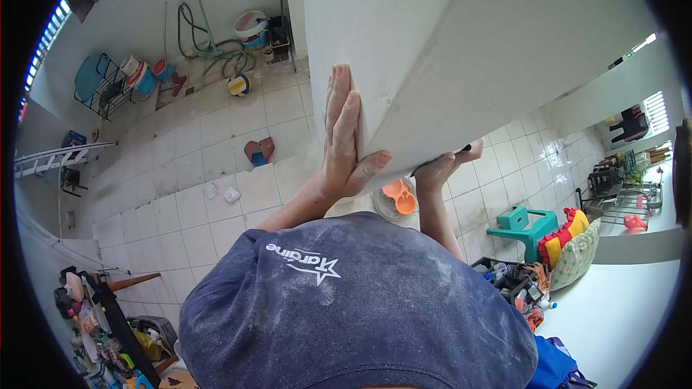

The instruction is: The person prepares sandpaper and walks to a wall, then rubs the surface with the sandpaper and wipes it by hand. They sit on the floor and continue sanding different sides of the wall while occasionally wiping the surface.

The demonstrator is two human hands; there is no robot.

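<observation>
White wall (pixel 461 75) ahead, its long corner edge (pixel 395 101) climbing between my hands.
My left hand (pixel 342 150) lies open and flat just left of it, nearer; my right hand (pixel 435 173) grips a dark-edged tool (pixel 466 148) (mostly hidden) at the right face.

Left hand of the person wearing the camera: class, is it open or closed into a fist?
Open: the left hand lies against the white pillar, its fingers extended and its thumb spread apart.
</observation>
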